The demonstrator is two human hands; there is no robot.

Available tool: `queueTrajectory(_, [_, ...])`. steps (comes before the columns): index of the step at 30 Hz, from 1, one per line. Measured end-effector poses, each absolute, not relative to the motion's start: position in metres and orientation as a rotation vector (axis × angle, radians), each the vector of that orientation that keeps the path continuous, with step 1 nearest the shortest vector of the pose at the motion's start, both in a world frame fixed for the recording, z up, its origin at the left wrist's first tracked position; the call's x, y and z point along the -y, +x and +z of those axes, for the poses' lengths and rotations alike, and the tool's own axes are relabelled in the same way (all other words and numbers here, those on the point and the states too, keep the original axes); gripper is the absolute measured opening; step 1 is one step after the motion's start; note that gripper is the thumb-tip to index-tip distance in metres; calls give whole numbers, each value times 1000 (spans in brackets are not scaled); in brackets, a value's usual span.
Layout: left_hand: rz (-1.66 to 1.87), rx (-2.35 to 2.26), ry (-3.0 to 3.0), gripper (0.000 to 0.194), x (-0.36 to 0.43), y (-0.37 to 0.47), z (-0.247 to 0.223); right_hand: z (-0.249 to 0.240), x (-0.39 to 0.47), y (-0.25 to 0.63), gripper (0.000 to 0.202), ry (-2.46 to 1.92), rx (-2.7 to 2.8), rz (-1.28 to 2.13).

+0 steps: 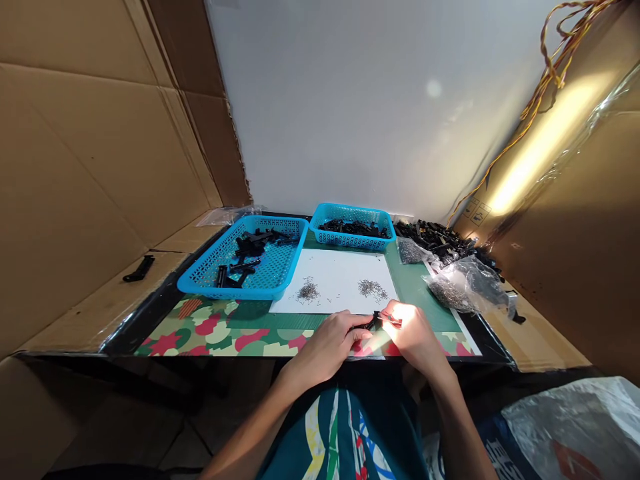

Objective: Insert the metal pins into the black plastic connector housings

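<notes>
Near the front edge of the table, my left hand grips a small black part between thumb and fingers. My right hand is at the right end of that part, its fingers pinched in bright light; what they hold is too small and glaring to name. Just beyond both hands lies a white sheet bearing two piles of tiny metal pieces, a left pile and a right pile.
A large blue basket with black parts stands at the left, a smaller blue basket at the back. Black parts are heaped at the right beside a clear bag. One black part lies far left.
</notes>
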State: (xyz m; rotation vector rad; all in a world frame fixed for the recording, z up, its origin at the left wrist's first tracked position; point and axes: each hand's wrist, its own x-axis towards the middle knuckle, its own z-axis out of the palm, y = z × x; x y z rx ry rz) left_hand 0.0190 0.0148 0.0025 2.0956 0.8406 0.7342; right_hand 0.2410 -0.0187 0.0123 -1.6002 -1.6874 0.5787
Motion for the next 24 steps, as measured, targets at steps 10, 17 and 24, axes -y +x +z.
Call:
queueTrajectory(10, [723, -852, 2132, 28, -13, 17, 3, 25, 29, 264, 34, -1579, 1764, 411])
queueTrajectory(17, [678, -799, 2261, 31, -14, 16, 4, 20, 21, 246, 23, -1594, 1203, 491])
queueTrajectory(24, [658, -865, 2217, 36, -14, 23, 14, 16, 13, 229, 27, -1500, 1170, 634])
